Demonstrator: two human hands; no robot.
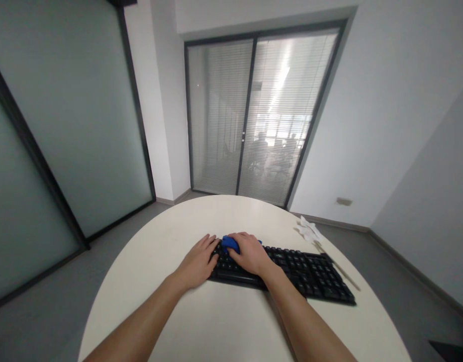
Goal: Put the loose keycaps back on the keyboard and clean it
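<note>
In the head view, a black keyboard [306, 274] lay on the pale round tabletop [201, 322], right of its middle, keys up. Its long axis ran from left to right at a slant, the left end farther off and the right end, with the number pad, nearer; its plain front edge faced the near side. Pale marks showed on the keys, too small and blurred to read.

The left hand [198, 260] rested over the keyboard's left end, palm down, fingers extended and a little apart, thumb spread toward the right; whether it gripped the edge could not be told. The right hand [250, 253] was curled over a bunched blue cloth [230, 244], holding it against the keys just right of the left hand.

Beyond the keyboard's far right corner lay a white, ragged-looking piece [308, 230], and a thin stick [346, 275] slanted from it toward the near right, close beside the keyboard
</note>
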